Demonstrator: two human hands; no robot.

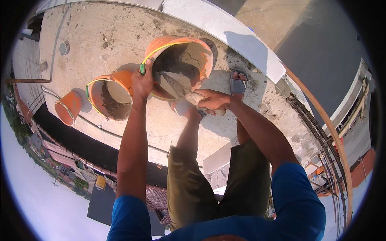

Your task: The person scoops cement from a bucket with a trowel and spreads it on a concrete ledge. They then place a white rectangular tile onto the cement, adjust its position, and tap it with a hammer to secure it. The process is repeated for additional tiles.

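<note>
A large orange bucket (207, 56) stands tilted on the concrete, its mouth toward me and its inside coated with grey mortar. My left hand (143, 82) is closed at its left rim, on the green grip of the yellow bucket handle (163, 47). At the bucket's lower right edge, my right hand (213, 100) is closed around what looks like a mortar-smeared trowel (173, 83). The flat grey part reaches into the bucket's mouth; my fingers cover the end I hold. Pale mortar coats these fingertips.
Left of the large bucket are a mortar-lined orange bucket (110, 96) and a smaller orange bucket (69, 107). My sandalled feet (238, 85) are close by. A low white wall (225, 28) runs along the far side; roofs lie below the near edge. Wooden poles (321, 112) stand right.
</note>
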